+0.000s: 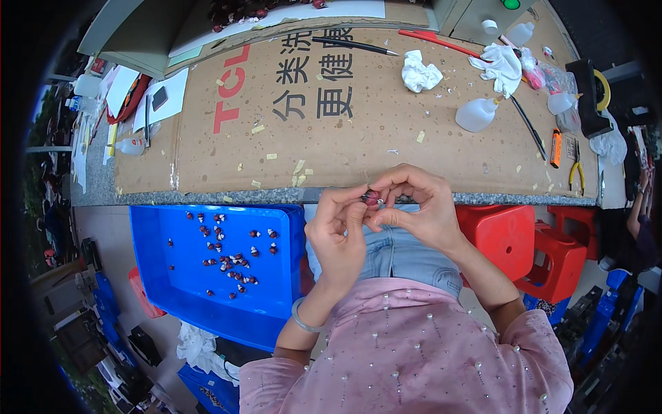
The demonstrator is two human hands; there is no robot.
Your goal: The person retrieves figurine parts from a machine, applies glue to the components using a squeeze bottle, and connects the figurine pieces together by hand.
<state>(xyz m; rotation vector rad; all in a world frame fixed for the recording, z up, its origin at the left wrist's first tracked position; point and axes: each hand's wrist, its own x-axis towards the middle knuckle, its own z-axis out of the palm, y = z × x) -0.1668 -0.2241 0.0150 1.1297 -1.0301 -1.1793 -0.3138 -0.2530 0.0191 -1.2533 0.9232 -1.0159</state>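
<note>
Small rounded dark-red piece (373, 199): between the two hands' fingertips, at the worktable's near edge, above the lap
Left hand (336, 231): thumb and forefinger narrow, pinching the piece
Right hand (426, 210): thumb and fingers curled narrow, holding its other side
Worktable: covered by a printed brown cardboard sheet (227, 159); on it, a white squeeze bottle (474, 116) and crumpled white tissue (420, 73)
Blue rectangular plastic tray (186, 293): beside the person's left, holding scattered dark-red-and-white pieces (238, 261)
Right side: red plastic stools (496, 234)
</note>
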